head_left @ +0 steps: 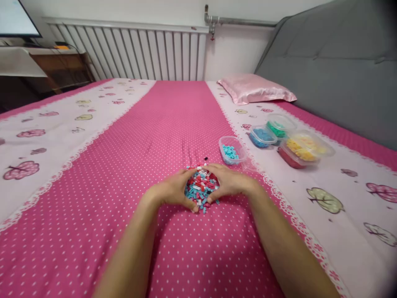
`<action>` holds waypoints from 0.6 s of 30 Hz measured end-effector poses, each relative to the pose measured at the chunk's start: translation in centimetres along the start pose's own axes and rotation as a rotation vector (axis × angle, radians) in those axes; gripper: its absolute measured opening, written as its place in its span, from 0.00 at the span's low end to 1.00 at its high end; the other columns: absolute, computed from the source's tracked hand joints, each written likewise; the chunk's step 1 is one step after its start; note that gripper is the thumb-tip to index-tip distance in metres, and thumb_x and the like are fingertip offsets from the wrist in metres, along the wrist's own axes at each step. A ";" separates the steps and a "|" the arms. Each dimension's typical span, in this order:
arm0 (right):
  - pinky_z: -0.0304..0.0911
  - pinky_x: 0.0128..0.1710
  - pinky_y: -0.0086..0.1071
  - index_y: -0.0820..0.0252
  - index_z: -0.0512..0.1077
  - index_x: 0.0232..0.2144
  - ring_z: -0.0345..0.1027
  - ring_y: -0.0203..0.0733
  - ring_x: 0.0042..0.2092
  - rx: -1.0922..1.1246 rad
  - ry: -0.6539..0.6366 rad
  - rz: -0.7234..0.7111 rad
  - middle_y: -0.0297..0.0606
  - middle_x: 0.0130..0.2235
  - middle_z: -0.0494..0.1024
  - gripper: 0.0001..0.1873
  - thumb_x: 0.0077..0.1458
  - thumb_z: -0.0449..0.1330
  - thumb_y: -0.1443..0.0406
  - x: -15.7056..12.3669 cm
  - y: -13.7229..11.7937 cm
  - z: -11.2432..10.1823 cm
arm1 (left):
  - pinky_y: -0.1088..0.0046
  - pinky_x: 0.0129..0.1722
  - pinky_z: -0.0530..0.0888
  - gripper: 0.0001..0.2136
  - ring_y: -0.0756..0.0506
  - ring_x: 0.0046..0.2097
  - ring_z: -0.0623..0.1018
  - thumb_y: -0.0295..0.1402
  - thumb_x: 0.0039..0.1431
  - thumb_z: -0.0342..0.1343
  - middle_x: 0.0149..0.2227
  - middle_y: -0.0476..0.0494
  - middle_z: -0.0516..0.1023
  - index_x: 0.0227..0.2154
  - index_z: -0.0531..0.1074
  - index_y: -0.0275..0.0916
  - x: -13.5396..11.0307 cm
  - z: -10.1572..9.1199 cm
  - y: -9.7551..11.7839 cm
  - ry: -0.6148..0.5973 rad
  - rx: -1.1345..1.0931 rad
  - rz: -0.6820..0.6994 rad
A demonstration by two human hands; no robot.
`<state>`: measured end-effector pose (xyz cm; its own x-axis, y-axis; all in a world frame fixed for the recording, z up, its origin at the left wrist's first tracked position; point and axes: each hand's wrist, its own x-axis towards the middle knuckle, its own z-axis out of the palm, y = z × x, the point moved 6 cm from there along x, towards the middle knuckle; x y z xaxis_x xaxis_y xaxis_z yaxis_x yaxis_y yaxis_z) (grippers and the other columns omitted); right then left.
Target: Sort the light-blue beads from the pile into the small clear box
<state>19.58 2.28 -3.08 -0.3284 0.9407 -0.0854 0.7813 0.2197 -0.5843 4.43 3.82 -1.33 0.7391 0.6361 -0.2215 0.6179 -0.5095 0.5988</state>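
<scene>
Between both hands' curled fingers lies the bead pile.

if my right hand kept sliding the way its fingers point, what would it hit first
The right hand points left, cupped against the pile of small bricks. It would push into those first, then probably the left hand on the pile's far side.
</scene>
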 end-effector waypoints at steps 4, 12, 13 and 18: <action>0.58 0.53 0.46 0.57 0.60 0.57 0.61 0.54 0.55 0.007 0.021 -0.012 0.46 0.53 0.66 0.56 0.23 0.74 0.57 0.4 -0.4 0.8 | 0.62 0.51 0.68 0.51 0.36 0.52 0.70 0.40 0.30 0.68 0.53 0.34 0.65 0.62 0.53 0.37 0.4 1.0 0.3 0.074 0.088 -0.051; 0.62 0.44 0.35 0.63 0.68 0.48 0.69 0.47 0.44 -0.007 0.089 -0.030 0.43 0.45 0.75 0.29 0.40 0.65 0.66 1.4 -1.0 0.2 | 0.63 0.50 0.69 0.26 0.39 0.48 0.74 0.29 0.45 0.57 0.48 0.40 0.75 0.52 0.67 0.38 2.3 1.0 -0.1 0.285 -0.017 -0.028; 0.62 0.42 0.34 0.63 0.69 0.47 0.70 0.46 0.43 -0.006 0.110 -0.015 0.43 0.43 0.76 0.26 0.42 0.64 0.67 1.4 -1.1 -0.1 | 0.63 0.49 0.69 0.24 0.40 0.47 0.74 0.28 0.46 0.55 0.47 0.41 0.76 0.50 0.69 0.37 2.4 0.8 -0.3 0.328 -0.034 -0.050; 0.62 0.41 0.32 0.60 0.72 0.43 0.71 0.44 0.41 -0.013 0.266 0.029 0.38 0.39 0.79 0.20 0.44 0.61 0.71 1.2 -1.3 -2.0 | 0.65 0.47 0.70 0.21 0.42 0.44 0.76 0.31 0.49 0.54 0.43 0.43 0.78 0.49 0.70 0.37 2.4 -0.1 -0.5 0.500 -0.182 -0.055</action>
<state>19.23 3.60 -0.83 -0.1560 0.9812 0.1138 0.7959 0.1931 -0.5738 5.89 5.59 -2.08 0.4618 0.8801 0.1104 0.5629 -0.3870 0.7303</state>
